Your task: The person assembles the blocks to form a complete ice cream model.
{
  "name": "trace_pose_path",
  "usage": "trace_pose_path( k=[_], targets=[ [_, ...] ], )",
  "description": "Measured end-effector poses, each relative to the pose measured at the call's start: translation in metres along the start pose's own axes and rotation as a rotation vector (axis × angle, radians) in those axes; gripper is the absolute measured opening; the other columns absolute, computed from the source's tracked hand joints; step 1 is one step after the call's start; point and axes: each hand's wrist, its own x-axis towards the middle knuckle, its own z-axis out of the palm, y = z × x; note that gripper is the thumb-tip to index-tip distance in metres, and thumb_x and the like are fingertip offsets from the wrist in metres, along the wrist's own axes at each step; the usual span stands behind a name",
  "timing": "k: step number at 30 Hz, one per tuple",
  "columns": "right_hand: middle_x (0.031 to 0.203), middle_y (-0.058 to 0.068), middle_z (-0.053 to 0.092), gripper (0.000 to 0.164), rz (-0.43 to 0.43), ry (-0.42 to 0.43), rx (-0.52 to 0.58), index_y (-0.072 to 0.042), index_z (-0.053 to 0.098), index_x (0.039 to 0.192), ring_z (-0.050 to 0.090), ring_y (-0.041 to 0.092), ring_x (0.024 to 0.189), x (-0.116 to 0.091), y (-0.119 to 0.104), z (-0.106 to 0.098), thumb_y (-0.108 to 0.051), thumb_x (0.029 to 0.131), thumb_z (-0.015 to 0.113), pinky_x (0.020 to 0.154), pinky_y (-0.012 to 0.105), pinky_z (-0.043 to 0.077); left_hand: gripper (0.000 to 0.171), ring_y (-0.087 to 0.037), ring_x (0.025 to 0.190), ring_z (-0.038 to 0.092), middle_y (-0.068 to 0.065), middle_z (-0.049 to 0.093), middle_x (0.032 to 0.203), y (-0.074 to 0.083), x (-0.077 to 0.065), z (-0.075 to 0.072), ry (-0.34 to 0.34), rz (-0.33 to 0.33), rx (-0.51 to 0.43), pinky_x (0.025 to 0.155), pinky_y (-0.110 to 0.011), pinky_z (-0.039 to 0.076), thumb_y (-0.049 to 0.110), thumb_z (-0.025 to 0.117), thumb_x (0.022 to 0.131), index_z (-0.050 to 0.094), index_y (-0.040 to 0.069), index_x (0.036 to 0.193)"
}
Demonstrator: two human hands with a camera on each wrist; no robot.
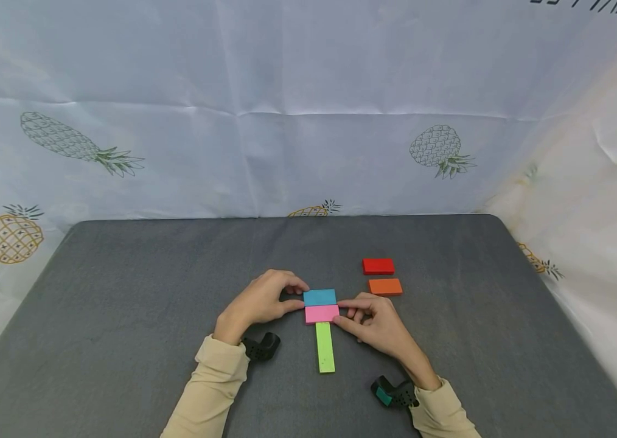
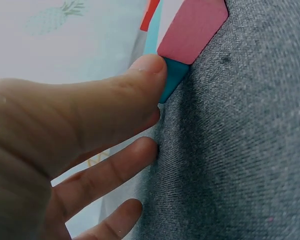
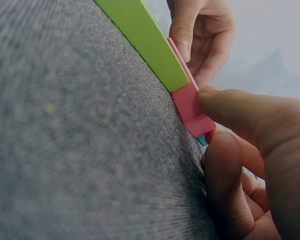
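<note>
Honestly, I'd take the blue block [image 1: 319,297] and pink block [image 1: 322,314] by their short ends, since both look light, stiff and slidey, sitting between the left hand [image 1: 264,297], fingers spread, thumb touching blue, and the right hand [image 1: 376,325], fingers pinching pink.

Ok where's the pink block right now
In the head view, the pink block lies between the blue block and green block, the right hand touching its right end.
</note>
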Motion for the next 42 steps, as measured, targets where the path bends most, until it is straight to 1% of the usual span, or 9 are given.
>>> trace_pose_path(
  k=[3, 9, 16, 31, 38, 42],
  targets=[
    [0.079, 0.006, 0.061, 0.027, 0.0, 0.002, 0.003, -0.002, 0.079, 0.108, 0.055, 0.002, 0.049, 0.0001, 0.0003, 0.0, -0.016, 0.086, 0.084, 0.047, 0.025, 0.049, 0.024, -0.014, 0.092, 0.066, -0.003, 0.075, 0.103, 0.0006, 0.0004, 0.0003, 0.004, -0.008, -0.005, 0.083, -0.031, 0.055, 0.015, 0.079, 0.09, 0.076, 0.009, 0.113],
    [0.078, 0.006, 0.062, 0.026, -0.001, 0.009, 0.001, -0.002, 0.079, 0.107, 0.054, 0.001, 0.049, 0.0001, 0.0004, 0.0, -0.016, 0.085, 0.084, 0.047, 0.025, 0.05, 0.025, -0.013, 0.09, 0.065, -0.003, 0.074, 0.101, 0.0009, 0.0008, 0.0006, 0.011, -0.004, -0.008, 0.082, -0.029, 0.055, 0.017, 0.08, 0.089, 0.077, 0.009, 0.112],
    [0.077, 0.006, 0.062, 0.025, -0.005, 0.013, 0.006, -0.002, 0.079, 0.106, 0.054, 0.001, 0.05, 0.0006, -0.0002, 0.0, -0.015, 0.085, 0.084, 0.047, 0.026, 0.05, 0.026, -0.01, 0.089, 0.063, -0.001, 0.074, 0.101, 0.0004, 0.003, 0.0031, 0.017, -0.019, -0.004, 0.081, -0.028, 0.054, 0.018, 0.081, 0.088, 0.077, 0.01, 0.112],
    [0.076, 0.005, 0.062, 0.025, -0.002, 0.019, -0.008, -0.002, 0.08, 0.105, 0.053, 0.002, 0.048, 0.0015, 0.0, -0.001, -0.015, 0.084, 0.085, 0.047, 0.025, 0.048, 0.024, -0.012, 0.09, 0.065, -0.002, 0.075, 0.102, -0.0021, 0.0041, 0.0031, 0.025, -0.002, -0.02, 0.081, -0.029, 0.055, 0.017, 0.08, 0.089, 0.077, 0.009, 0.112],
    [0.076, 0.005, 0.062, 0.025, -0.003, 0.018, 0.005, -0.002, 0.08, 0.106, 0.053, 0.001, 0.048, 0.0013, 0.0002, -0.0007, -0.015, 0.085, 0.084, 0.046, 0.025, 0.048, 0.023, -0.012, 0.089, 0.066, -0.004, 0.075, 0.101, -0.0046, 0.0032, 0.0042, 0.027, 0.003, -0.048, 0.081, -0.028, 0.055, 0.017, 0.078, 0.091, 0.077, 0.008, 0.112],
    [0.076, 0.005, 0.062, 0.025, -0.008, 0.018, 0.01, -0.001, 0.08, 0.105, 0.053, 0.001, 0.048, 0.0012, 0.0003, -0.0006, -0.015, 0.085, 0.084, 0.046, 0.025, 0.048, 0.023, -0.012, 0.089, 0.066, -0.005, 0.075, 0.101, -0.0061, 0.0029, 0.0047, 0.032, 0.019, -0.07, 0.081, -0.027, 0.055, 0.017, 0.078, 0.091, 0.077, 0.007, 0.111]
  ],
)
